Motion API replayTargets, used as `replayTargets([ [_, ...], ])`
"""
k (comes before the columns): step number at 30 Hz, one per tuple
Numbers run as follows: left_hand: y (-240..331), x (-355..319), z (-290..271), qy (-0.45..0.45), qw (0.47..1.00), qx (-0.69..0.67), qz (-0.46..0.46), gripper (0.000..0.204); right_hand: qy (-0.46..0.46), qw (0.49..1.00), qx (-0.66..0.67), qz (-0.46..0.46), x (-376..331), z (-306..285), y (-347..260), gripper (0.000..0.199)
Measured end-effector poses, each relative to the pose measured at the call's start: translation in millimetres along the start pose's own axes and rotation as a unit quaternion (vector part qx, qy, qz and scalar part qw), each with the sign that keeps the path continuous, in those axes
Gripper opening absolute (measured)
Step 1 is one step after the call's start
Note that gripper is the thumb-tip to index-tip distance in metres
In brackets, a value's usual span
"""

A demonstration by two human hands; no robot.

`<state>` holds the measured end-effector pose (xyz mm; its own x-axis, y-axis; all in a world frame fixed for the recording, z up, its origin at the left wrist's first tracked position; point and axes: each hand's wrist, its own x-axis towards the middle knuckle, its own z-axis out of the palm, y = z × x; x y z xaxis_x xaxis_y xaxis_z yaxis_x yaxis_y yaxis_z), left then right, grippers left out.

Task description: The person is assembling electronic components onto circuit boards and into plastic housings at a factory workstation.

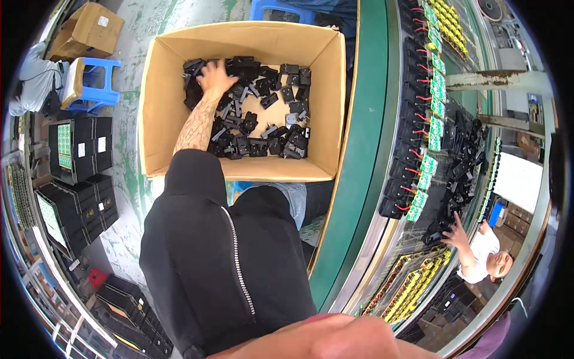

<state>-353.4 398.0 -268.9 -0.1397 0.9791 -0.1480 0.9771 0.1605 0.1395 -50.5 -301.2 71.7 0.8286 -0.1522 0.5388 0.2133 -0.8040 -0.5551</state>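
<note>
My left hand point(215, 79) reaches into a cardboard box point(242, 169), palm down, at its far left part. Its fingers are spread over a heap of black plastic parts point(244, 64) and touch them; the fingertips are partly hidden among the pieces. More small black plastic housings point(242, 145) lie loose along the near side and the right side of the box, with bare cardboard showing in the middle. My right hand is not in view.
Right of the box runs a green-edged bench point(365, 131) with a row of black housings wired to green circuit boards point(436, 134). A co-worker's hand point(457, 234) touches black parts across it. At left stand a blue stool point(95, 84) and stacked black trays point(84, 206).
</note>
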Motion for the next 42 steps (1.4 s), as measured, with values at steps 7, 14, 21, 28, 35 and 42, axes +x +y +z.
replayTargets([
  [7,108,33,14,-0.08,0.985,-0.079,0.129,0.084,0.142,0.988,-0.003,0.062,-29,24,-212,0.028],
  [14,40,24,78,-0.177,0.947,-0.064,0.26,0.089,0.229,0.969,0.016,0.089,-43,-10,-39,0.029],
  [21,62,-8,78,-0.148,0.962,-0.08,0.213,0.082,0.268,0.952,0.009,0.147,-65,10,-14,0.031],
  [28,58,-69,87,-0.236,0.899,-0.089,0.357,0.084,0.262,0.944,0.002,0.2,-74,16,17,0.034],
  [35,82,-120,-17,-0.211,0.828,-0.48,0.199,0.067,0.181,0.96,-0.047,0.209,-50,-21,68,0.037],
  [42,159,-207,-215,-0.456,0.435,-0.737,0.244,0.082,-0.006,0.995,0.063,0.079,-22,-13,77,0.026],
])
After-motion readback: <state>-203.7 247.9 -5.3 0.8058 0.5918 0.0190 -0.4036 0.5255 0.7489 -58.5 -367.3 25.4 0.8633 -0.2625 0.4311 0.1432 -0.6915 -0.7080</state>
